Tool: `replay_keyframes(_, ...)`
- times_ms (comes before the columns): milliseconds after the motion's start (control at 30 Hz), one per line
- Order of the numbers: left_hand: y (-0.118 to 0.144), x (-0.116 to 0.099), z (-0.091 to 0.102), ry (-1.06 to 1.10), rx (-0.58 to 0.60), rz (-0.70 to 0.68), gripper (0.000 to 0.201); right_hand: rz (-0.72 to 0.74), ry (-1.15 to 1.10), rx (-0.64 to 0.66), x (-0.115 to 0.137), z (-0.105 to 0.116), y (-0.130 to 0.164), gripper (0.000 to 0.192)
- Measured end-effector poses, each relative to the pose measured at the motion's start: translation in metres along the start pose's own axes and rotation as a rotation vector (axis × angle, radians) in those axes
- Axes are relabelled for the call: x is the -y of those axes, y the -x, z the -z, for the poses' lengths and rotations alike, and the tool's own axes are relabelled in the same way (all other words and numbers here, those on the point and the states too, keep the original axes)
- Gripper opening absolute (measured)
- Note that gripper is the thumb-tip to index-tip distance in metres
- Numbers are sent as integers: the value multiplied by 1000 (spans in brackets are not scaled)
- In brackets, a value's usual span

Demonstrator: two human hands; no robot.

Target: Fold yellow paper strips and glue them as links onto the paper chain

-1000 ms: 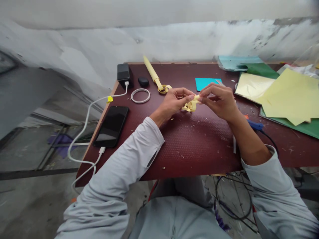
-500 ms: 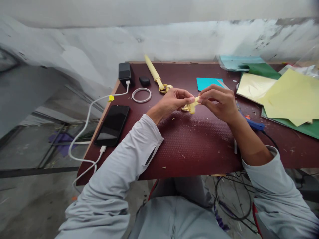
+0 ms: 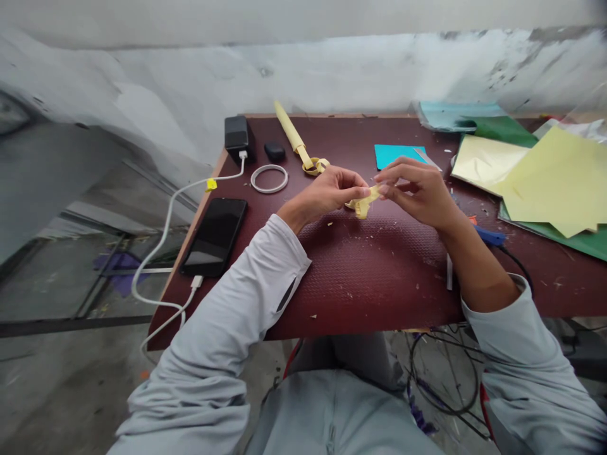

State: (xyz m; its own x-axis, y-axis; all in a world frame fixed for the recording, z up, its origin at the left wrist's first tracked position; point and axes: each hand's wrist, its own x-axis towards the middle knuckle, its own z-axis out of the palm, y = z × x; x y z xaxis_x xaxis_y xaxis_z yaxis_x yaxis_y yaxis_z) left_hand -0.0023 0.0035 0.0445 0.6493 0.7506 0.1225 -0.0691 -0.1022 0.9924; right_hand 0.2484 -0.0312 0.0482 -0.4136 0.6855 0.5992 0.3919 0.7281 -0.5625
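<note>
Both hands meet over the middle of the dark red table [image 3: 341, 272]. Between thumb and fingers, my left hand [image 3: 334, 189] pinches a piece of folded yellow paper strip [image 3: 363, 207], whose lower part hangs below the fingertips. My right hand [image 3: 417, 189] has its thumb and fingertips closed on the right end of the same strip. Behind my left hand lie yellow paper loops [image 3: 313, 165] joined to a rolled yellow paper tube [image 3: 290, 129]; whether they connect to the held strip is hidden by the hand.
Yellow paper sheets [image 3: 559, 180] lie at the right over green ones. A blue card [image 3: 393, 156] and a blue-handled tool [image 3: 488, 236] are near my right arm. At the left are a phone [image 3: 215, 237], white cable [image 3: 165, 234], black adapter [image 3: 237, 136] and white ring [image 3: 269, 179].
My right hand's fingers have shifted slightly and its index finger looks a little more raised. The paper's hanging part has tilted a bit. My left hand keeps its pinch.
</note>
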Motion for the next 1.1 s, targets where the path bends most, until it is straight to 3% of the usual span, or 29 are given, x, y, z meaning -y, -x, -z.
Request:
replay_keyframes(267,2,-5,-4,-33,-13,42,24,-80,-35,83,0,3,0,22)
replay_keyframes(867,4,-2,-3,-84,62,-19,40,-70,21,94,7,0,-1,13)
replay_keyframes(1100,4,-2,-7,-45,-9,-49,44,-102,-36,91,1,-6,0,21)
